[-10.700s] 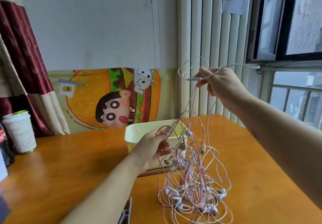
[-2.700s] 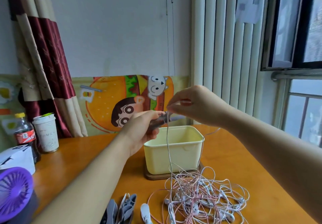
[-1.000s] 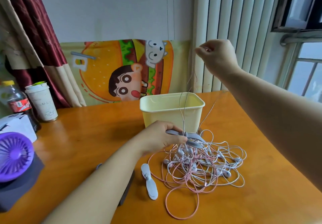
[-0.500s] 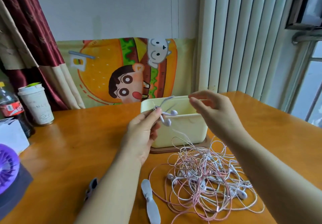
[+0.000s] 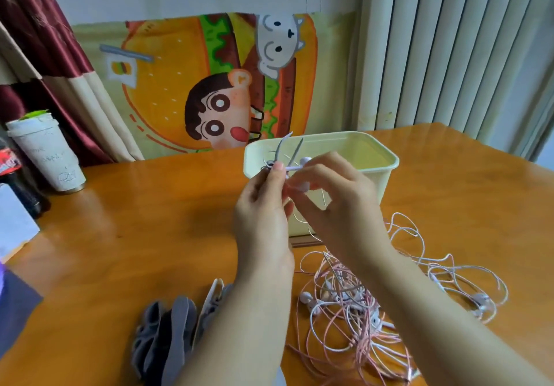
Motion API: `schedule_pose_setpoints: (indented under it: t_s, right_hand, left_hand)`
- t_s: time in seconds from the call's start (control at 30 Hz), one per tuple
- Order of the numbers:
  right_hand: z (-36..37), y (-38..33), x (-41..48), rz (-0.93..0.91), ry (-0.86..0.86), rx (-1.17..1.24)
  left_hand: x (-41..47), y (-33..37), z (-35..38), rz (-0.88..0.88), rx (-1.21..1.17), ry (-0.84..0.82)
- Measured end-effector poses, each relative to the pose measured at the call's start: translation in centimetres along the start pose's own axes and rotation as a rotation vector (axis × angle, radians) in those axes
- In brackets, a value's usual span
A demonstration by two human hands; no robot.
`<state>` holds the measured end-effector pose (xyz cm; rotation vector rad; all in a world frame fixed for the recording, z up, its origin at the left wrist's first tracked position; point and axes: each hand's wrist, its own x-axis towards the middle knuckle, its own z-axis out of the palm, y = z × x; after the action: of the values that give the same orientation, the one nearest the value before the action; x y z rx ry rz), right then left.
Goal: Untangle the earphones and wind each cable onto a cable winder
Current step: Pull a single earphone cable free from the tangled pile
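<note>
Your left hand (image 5: 263,214) and right hand (image 5: 338,205) meet over the table (image 5: 150,220), just before the box (image 5: 374,172), with what looks like an earbud pair (image 5: 299,172) pinched between them. The cable tangle (image 5: 359,310) lies nearer you on the right, the winders (image 5: 171,334) to its left, and a cup (image 5: 48,157) at the far left.
</note>
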<state>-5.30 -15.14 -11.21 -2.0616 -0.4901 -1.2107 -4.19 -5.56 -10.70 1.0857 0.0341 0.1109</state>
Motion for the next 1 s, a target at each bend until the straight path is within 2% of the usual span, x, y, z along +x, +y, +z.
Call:
schedule_pose_setpoints:
  t_s: [0.07, 0.17, 0.27, 0.33, 0.47, 0.63, 0.8, 1.0]
  right_hand:
    - [-0.1, -0.4, 0.2, 0.105, 0.015, 0.098]
    - [-0.8, -1.0, 0.7, 0.489, -0.016, 0.407]
    - [-1.2, -0.8, 1.0, 0.691, -0.077, 0.606]
    - [-1.4, -0.6, 1.2, 0.713, -0.102, 0.649]
    - [-1.4, -0.9, 1.4, 0.612, -0.122, 0.582]
    - [-0.6, -1.2, 1.1, 0.521, -0.016, 0.505]
    - [-0.8, -0.9, 1.1, 0.592, -0.002, 0.579]
    - [-0.7, -0.4, 1.4, 0.777, -0.025, 0.751]
  left_hand:
    - [0.0, -0.1, 0.1, -0.028, -0.034, 0.002]
    - [0.3, 0.0, 0.1, -0.013, -0.062, -0.036]
    - [0.5, 0.2, 0.1, 0.012, -0.058, -0.085]
    - [0.5, 0.2, 0.1, 0.008, -0.043, -0.112]
    - [0.6, 0.1, -0.1, 0.027, -0.009, -0.118]
    - [0.9, -0.3, -0.1, 0.086, 0.032, -0.112]
    - [0.5, -0.5, 0.2, 0.136, 0.086, -0.135]
    - [0.9, -0.7, 0.0, 0.209, 0.201, -0.132]
